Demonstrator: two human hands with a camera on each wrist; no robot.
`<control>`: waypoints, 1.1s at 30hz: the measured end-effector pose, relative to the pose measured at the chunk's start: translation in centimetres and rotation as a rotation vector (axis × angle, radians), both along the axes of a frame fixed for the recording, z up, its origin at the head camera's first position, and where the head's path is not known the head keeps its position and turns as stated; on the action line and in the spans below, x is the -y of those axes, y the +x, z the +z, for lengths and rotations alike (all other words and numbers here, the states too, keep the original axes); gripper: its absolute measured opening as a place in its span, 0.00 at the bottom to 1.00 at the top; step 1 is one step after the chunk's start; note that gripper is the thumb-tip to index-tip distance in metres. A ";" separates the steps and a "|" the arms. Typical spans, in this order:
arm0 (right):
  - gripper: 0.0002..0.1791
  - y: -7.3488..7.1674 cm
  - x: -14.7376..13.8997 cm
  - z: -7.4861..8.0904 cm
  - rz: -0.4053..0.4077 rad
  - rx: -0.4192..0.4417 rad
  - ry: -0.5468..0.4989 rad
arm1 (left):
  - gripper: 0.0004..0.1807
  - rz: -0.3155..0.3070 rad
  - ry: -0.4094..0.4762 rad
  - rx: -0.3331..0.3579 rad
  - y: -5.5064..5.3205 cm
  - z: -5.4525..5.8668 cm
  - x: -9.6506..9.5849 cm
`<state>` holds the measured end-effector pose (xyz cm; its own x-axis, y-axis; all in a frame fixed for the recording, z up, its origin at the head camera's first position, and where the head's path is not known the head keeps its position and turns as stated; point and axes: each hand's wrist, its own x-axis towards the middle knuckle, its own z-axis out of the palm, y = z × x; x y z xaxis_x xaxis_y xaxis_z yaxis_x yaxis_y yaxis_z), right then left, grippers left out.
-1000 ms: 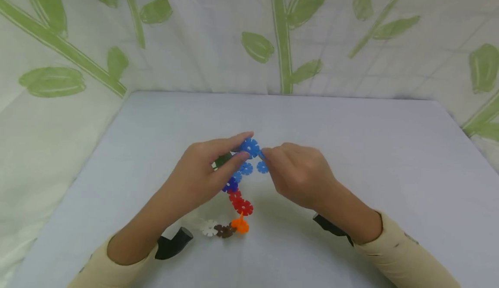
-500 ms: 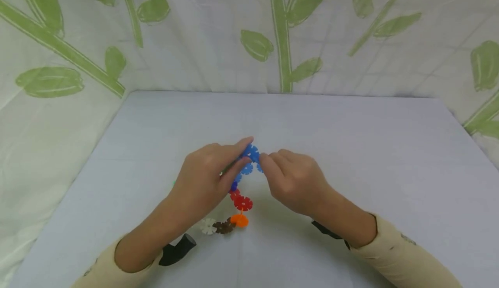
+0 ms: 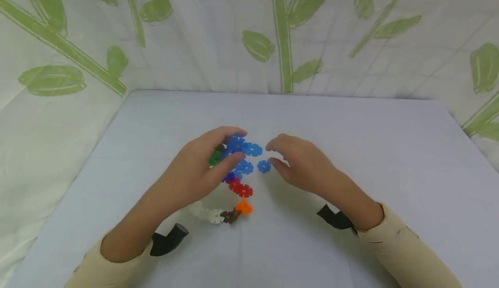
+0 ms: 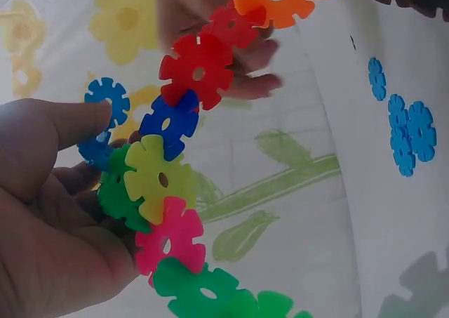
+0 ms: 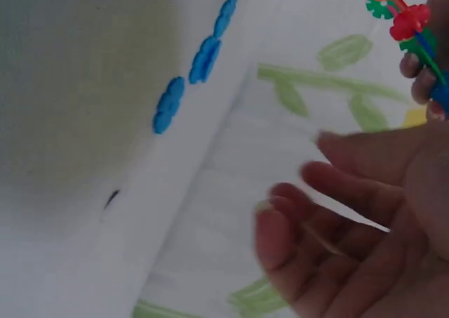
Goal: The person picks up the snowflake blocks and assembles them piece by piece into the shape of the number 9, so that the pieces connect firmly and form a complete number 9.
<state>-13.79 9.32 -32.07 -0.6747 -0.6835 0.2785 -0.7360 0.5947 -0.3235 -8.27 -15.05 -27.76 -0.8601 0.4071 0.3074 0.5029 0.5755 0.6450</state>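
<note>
My left hand holds a chain of slotted snowflake discs, its thumb on a blue disc. In the left wrist view the chain also has a red disc, a yellow-green disc and a pink disc. Joined light blue discs stick out toward the right hand in the head view. The chain hangs down past an orange disc to brown and white ones; part of it is behind the left hand. My right hand is just right of the chain, fingers loosely bent, nothing between them.
A loose blue disc lies on the white table near the right fingertips. More blue discs lie close by. Black wrist mounts stick out under both forearms. A white cloth printed with leaves hangs behind the table.
The right hand has let go of the blue discs at the chain's end and drawn back to the right, its fingers opening. The left hand keeps the chain, now turned a little.
</note>
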 end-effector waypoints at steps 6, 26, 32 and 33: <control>0.20 -1.6 -0.4 -2.7 -0.012 0.324 0.289 | 0.26 -0.120 0.096 0.212 -0.1 0.4 0.5; 0.11 -2.5 -0.5 -3.0 0.098 0.486 0.233 | 0.20 -0.254 0.113 0.032 1.7 1.6 0.3; 0.06 -1.6 -1.1 -0.2 0.271 0.517 -0.140 | 0.22 -0.119 0.043 -0.062 1.9 2.1 0.7; 0.06 -1.1 -1.1 0.5 0.294 0.476 -0.214 | 0.22 -0.099 0.033 -0.071 1.9 2.1 0.7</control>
<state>-14.93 10.43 -31.58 -0.5501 -0.8226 0.1440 -0.6047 0.2735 -0.7480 -6.34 -15.78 -25.65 -0.7916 0.4781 0.3806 0.6015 0.4997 0.6233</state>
